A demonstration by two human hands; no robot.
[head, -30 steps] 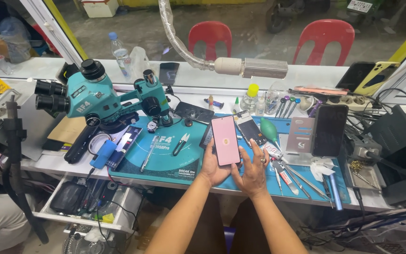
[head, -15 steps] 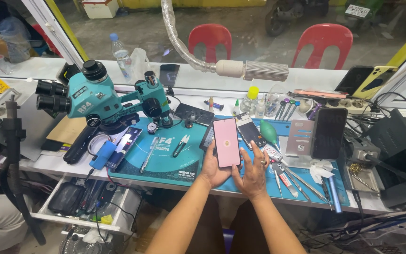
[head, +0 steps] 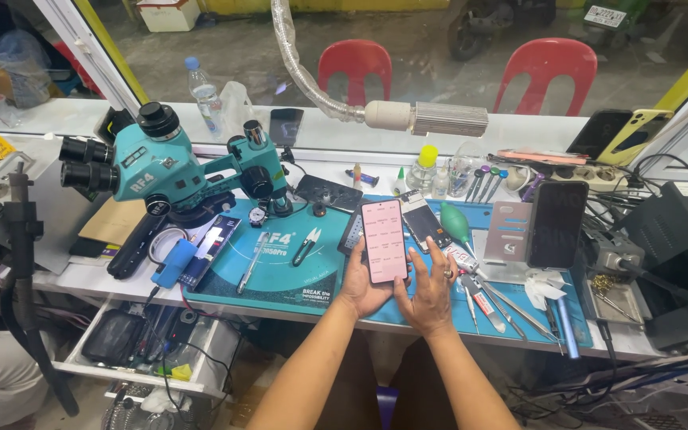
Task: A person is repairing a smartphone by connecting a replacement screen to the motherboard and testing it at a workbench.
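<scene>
Far to the left of the fingers, a teal microscope (head: 170,163) is set on the bench, its eyepieces turned toward the seat so that it can be swung over the mat (head: 280,275) when needed. Between it and the fingers, tweezers (head: 250,267) and small snips (head: 306,245) are laid on the round teal pad, within easy reach.

The phone (head: 385,240) is held upright above the mat's front edge, screen lit pale pink and faced to the camera, presumably so that it can be read. It is cradled from below and behind by the left hand (head: 364,288): the fingers are curled partway shut round its lower left edge and back, and the thumb is laid along the side, so the weight is carried there. The right hand (head: 428,291) is set just beside it; its fingers (head: 435,255) are spread loosely and nothing is gripped by them. The thumb is laid near the phone's lower right corner, but whether the glass is touched cannot be told. A ring is worn on one finger.

Just behind the fingers a second, dark phone (head: 426,225) is laid flat. To the right, a green blower (head: 455,221), loose tools (head: 511,306) and a propped black phone (head: 556,224) are ranged, well apart from the hands.
</scene>
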